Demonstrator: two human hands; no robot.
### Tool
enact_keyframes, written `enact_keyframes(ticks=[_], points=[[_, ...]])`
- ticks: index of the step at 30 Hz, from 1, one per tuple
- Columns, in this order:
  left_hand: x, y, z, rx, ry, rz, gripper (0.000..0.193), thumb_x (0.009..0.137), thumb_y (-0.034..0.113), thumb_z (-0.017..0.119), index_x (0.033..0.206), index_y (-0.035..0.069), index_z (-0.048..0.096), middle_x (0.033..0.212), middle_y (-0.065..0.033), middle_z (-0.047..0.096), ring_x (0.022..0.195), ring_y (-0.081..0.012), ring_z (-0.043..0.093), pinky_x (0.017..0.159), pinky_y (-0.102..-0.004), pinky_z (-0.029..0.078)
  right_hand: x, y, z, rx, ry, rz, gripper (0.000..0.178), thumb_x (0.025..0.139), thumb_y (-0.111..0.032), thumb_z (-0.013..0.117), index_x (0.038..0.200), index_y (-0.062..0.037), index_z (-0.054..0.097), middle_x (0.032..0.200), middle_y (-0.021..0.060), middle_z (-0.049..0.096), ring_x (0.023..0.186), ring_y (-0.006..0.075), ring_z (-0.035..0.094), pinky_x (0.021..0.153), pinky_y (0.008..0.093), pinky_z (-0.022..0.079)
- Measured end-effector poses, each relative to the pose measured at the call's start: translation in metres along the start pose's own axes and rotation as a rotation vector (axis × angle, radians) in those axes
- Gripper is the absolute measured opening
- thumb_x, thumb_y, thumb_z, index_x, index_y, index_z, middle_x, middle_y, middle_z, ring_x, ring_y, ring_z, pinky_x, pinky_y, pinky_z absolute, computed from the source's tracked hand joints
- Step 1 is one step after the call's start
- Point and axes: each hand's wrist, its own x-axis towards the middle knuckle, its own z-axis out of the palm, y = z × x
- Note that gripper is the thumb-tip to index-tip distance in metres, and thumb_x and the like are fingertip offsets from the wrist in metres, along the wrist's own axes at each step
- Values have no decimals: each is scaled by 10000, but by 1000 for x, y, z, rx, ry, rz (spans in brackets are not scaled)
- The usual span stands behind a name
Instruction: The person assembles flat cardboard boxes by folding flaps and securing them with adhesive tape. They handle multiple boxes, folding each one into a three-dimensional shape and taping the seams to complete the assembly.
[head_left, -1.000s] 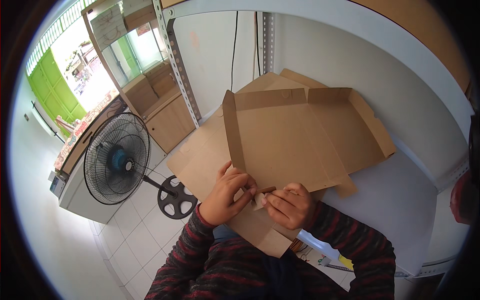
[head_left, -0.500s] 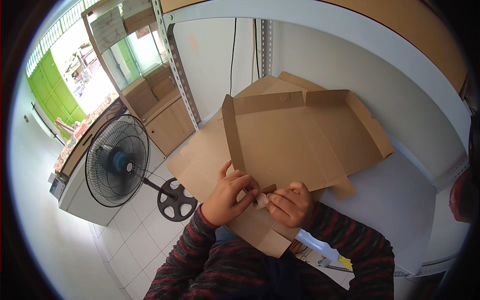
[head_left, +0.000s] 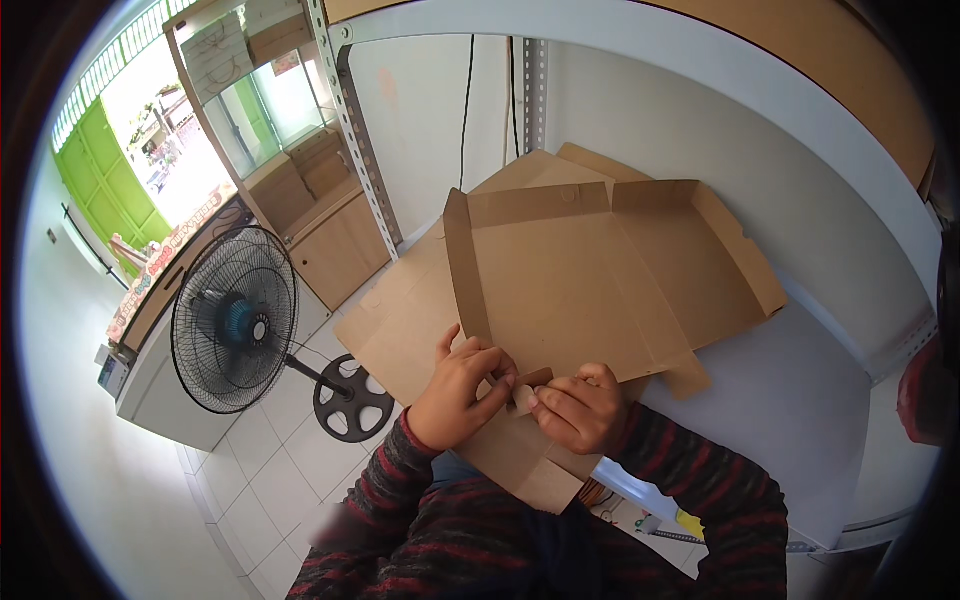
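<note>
A brown cardboard box, partly folded, lies with its far and left walls standing up. At its near left corner my left hand pinches the cardboard between thumb and fingers, index finger bent and another finger raised. Close beside it, my right hand has its fingers curled and pressed on a small rounded cardboard tab. Fingertips hide part of that tab and the edge it belongs to. A near flap of cardboard hangs toward my body below both hands.
More flat cardboard sheets lie under the box on a grey shelf surface. A white metal shelf beam crosses above. To the left stand a black pedestal fan and a wooden cabinet. A wall rises behind.
</note>
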Motion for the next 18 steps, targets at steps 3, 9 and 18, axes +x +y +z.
enact_keyframes(ticks=[3, 9, 18], points=[[1, 3, -1, 4, -21, -18, 39, 855, 73, 610, 894, 73, 617, 817, -26, 570, 886, -209, 579, 1140, -513, 133, 1, 0, 0, -3, -6, 2, 142, 758, -94, 684, 697, -134, 562, 749, -20, 595, 729, 112, 608, 628, 302, 384], [0, 3, 0, 23, -51, 18, 90, 850, 36, 606, 923, 87, 619, 821, -21, 547, 886, -201, 574, 1141, -544, 104, -1, 1, -1, -3, -41, 3, 143, 757, -93, 678, 692, -134, 557, 736, -21, 587, 724, 117, 605, 649, 307, 386], [0, -3, -3, -1, -70, 22, 101, 863, 41, 609, 942, 101, 627, 837, -13, 548, 903, -198, 574, 1148, -540, 86, 0, 2, 1, -2, -60, 23, 110, 796, -95, 666, 720, -119, 591, 737, -17, 585, 719, 117, 601, 674, 314, 392]])
